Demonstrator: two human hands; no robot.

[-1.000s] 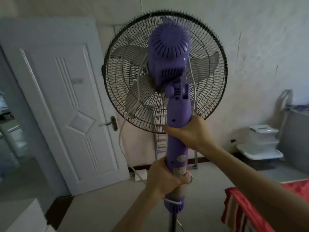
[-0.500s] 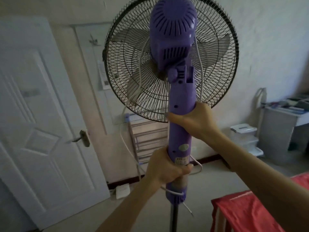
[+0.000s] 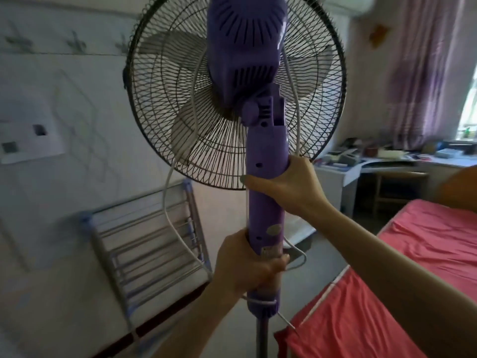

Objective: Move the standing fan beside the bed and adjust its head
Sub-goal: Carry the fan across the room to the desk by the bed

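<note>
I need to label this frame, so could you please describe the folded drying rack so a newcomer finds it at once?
Start at the purple standing fan mid-frame, then look lower left to the pale wall. Leaning there is the grey metal drying rack, the only barred frame, with blue plastic corner joints.

Fan (image 3: 265, 156) head top cut by upper edge; base below frame. My right-hand fingers (image 3: 247, 180) mostly wrapped behind column. Drying rack (image 3: 144, 244) blurred. Table (image 3: 387, 164) clutter too small to tell.
</note>
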